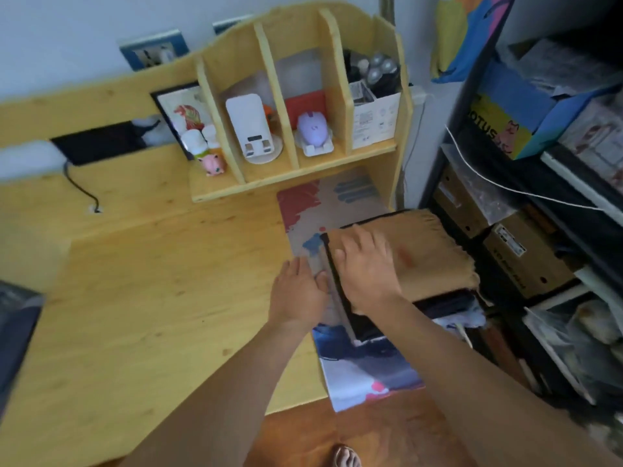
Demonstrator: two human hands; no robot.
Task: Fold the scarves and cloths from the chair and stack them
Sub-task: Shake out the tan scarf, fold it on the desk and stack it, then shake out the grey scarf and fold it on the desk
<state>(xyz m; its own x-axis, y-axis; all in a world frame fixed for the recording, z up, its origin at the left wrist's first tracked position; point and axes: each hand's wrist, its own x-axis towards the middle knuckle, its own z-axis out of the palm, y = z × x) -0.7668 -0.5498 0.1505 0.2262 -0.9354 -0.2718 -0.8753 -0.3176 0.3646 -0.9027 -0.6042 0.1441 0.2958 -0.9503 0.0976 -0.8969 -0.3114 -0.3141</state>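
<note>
A folded tan scarf (424, 257) with fringed edges lies on top of a stack of folded cloths at the right end of the wooden desk (161, 274). Dark folded cloths (448, 303) show under it at the near side. My right hand (365, 264) lies flat on the tan scarf, fingers straight, pressing its left part. My left hand (298, 291) rests with straight fingers against the stack's left edge, on the patterned desk mat (367, 375). The chair is out of view.
A wooden desk organiser (296, 96) with a white stand, a purple mouse and a box stands behind the stack. A dark shelf unit (539, 230) packed with boxes is close on the right. A black cable (82, 190) runs into the desk at the left.
</note>
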